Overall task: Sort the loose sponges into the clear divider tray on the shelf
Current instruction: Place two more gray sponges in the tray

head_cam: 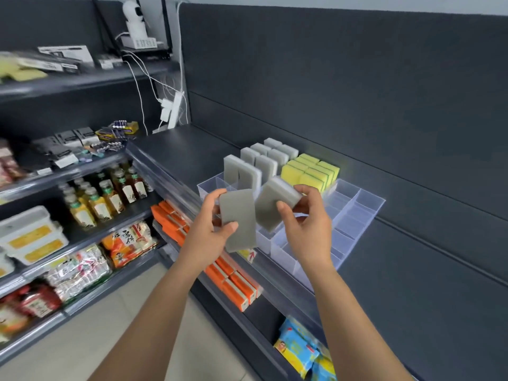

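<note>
On a dark shelf (176, 149), the clear divider tray (368, 200) keeps grey sponges (258, 163) and yellow sponges (313, 171) upright by colour in its rear slots, while over the empty near slots (345, 224) the left hand (211, 229) grips one loose grey sponge (239, 218) and the right hand (308, 224) pinches a second sponge (275, 200), seemingly ready for filing.

Two grey sponges (238, 220) (275, 202) are held above the clear divider tray (365, 204), whose far compartments hold upright grey-white sponges (261, 160) and yellow sponges (312, 171).
</note>
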`<state>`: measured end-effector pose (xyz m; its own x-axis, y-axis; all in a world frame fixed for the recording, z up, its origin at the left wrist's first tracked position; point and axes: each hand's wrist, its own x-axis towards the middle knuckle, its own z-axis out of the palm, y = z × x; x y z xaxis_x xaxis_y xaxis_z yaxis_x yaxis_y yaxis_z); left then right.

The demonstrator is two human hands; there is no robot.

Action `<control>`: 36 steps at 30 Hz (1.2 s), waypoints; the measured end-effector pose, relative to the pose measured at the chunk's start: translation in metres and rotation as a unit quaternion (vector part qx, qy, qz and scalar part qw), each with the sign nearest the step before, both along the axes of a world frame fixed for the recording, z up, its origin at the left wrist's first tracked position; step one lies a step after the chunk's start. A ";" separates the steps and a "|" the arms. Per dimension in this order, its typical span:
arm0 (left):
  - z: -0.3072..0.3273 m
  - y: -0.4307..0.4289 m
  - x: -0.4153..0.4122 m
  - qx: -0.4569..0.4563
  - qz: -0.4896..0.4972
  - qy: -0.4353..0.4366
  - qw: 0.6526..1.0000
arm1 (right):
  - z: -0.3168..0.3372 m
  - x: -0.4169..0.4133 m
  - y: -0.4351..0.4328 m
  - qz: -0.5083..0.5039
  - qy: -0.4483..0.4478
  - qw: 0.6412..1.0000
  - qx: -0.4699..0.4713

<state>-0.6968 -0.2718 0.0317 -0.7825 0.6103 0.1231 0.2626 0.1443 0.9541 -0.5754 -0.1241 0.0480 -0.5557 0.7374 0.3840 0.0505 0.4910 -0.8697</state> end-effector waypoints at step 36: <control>-0.010 0.056 -0.244 -0.053 -0.219 0.143 0.964 | -0.019 -0.173 -0.021 -0.141 -0.218 0.956 0.136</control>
<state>-0.9409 -0.2153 0.0215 -0.3909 0.8952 0.2140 0.5703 0.0530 0.8197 -0.7486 -0.1450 0.0286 -0.5001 0.7877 0.3598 0.5437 0.6090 -0.5775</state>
